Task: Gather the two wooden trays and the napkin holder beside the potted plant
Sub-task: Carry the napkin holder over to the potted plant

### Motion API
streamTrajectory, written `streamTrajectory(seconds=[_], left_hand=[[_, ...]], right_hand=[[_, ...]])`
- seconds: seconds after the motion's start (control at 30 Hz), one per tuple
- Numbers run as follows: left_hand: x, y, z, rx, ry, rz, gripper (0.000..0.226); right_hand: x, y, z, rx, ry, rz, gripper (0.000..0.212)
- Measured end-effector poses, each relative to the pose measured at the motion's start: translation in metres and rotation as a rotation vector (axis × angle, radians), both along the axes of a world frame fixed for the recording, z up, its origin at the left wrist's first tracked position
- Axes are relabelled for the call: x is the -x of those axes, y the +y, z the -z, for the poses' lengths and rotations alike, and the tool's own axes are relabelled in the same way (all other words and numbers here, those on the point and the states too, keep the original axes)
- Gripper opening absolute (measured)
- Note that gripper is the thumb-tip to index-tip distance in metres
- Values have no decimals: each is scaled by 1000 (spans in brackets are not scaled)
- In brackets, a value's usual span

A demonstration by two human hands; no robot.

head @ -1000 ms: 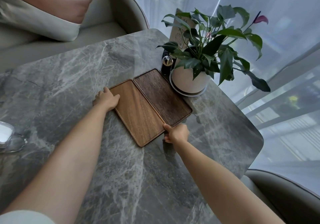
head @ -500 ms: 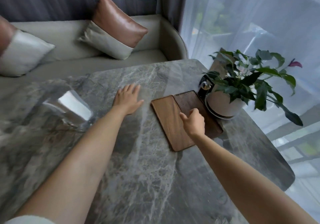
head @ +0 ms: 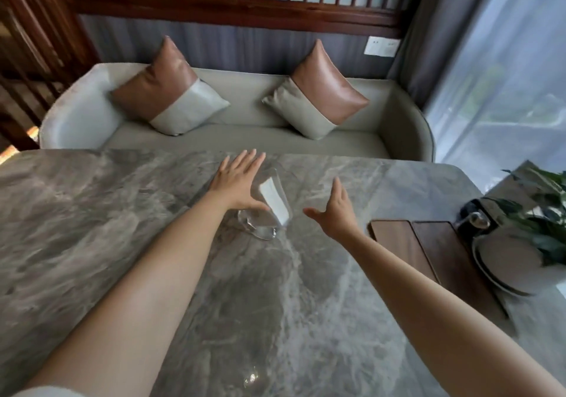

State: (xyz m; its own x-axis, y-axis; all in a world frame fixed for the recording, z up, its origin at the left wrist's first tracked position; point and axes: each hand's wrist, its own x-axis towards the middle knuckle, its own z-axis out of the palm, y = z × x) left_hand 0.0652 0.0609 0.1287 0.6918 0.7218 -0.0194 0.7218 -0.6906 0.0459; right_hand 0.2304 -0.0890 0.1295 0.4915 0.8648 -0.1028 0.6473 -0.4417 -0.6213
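A clear napkin holder (head: pixel 269 209) with white napkins stands in the middle of the grey marble table (head: pixel 275 304). My left hand (head: pixel 237 182) is open with fingers spread, right against the holder's left side. My right hand (head: pixel 335 209) is open a short way to its right, not touching it. Two wooden trays lie side by side at the right: a lighter one (head: pixel 398 246) and a darker one (head: pixel 450 258). Beside them stands the potted plant (head: pixel 517 258) in a white pot.
A grey sofa (head: pixel 245 133) with two brown and grey cushions runs along the table's far edge. A small dark object with a round top (head: pixel 473 217) stands behind the trays next to the pot. A sheer curtain hangs at the right.
My view has swung left, away from the trays. Both hands have left the trays and moved to either side of the napkin holder, fingers spread.
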Motion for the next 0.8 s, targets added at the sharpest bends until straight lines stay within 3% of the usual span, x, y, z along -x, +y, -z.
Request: streamTrajectory(seconds=[0.17,0.33,0.6,0.8], left_hand=[[24,27,20,68,84,-56,128],[20,45,38,193,55,-43,122],[1,63,68,349,-48,-1,112],[-3,60,67,294,-134,0,90]], right_hand=[[33,31,19,39,-74,-145,101],[48,48,40,99,-55,-179,104],[65,64,67,62,-17,-90,102],[66,61,68,46,-52,-54,93]])
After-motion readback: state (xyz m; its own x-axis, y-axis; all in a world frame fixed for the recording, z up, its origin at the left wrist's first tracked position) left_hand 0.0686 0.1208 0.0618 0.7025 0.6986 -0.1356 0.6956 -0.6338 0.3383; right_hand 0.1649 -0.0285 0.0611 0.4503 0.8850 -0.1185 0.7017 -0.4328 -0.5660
